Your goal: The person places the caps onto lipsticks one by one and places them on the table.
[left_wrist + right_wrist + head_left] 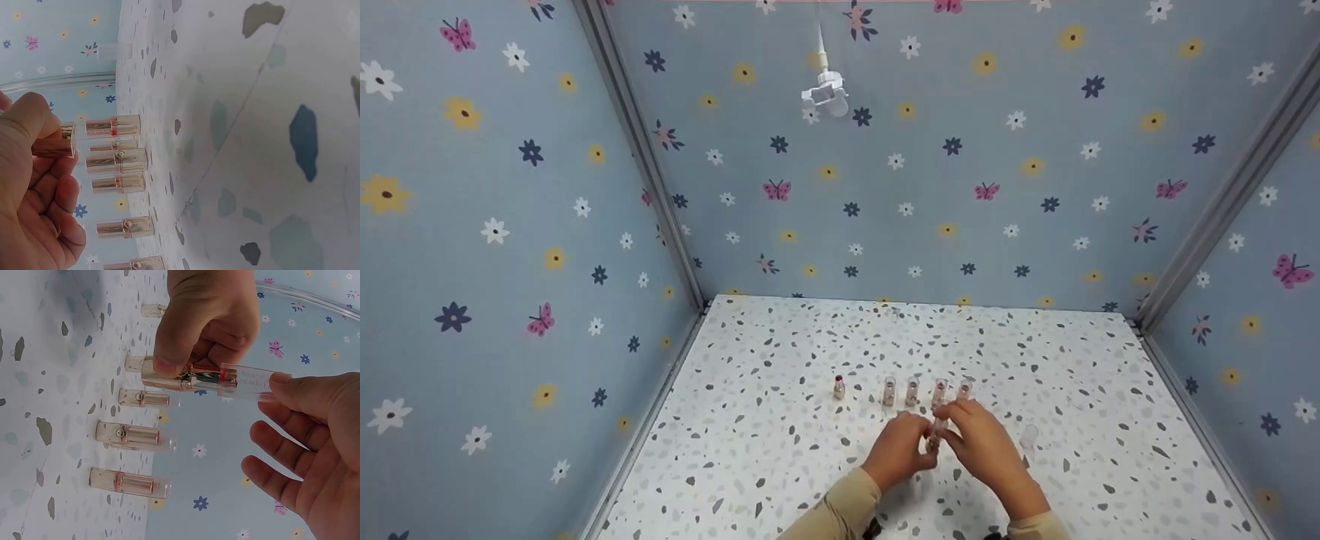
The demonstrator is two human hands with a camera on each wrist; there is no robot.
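Observation:
Between thumb and fingers, my left hand (898, 451) grips the shiny gold base of a lipstick (185, 379). My right hand (986, 454) pinches the end of its clear printed cap (248, 382), which sits over the lipstick's top; the other right fingers are spread loosely. Just beyond the hands stand several upright capped lipsticks (889, 391) in a row. An uncapped lipstick with a red tip (838, 388) stands apart to the left. To the right of my right hand is a loose clear cap (1030, 436).
A white speckled tabletop (765, 465) lies under everything. Flower-patterned walls (885, 225) with grey metal corner posts (645, 157) enclose it on the left, back and right. A white clip-like fitting (826, 94) hangs at the back wall.

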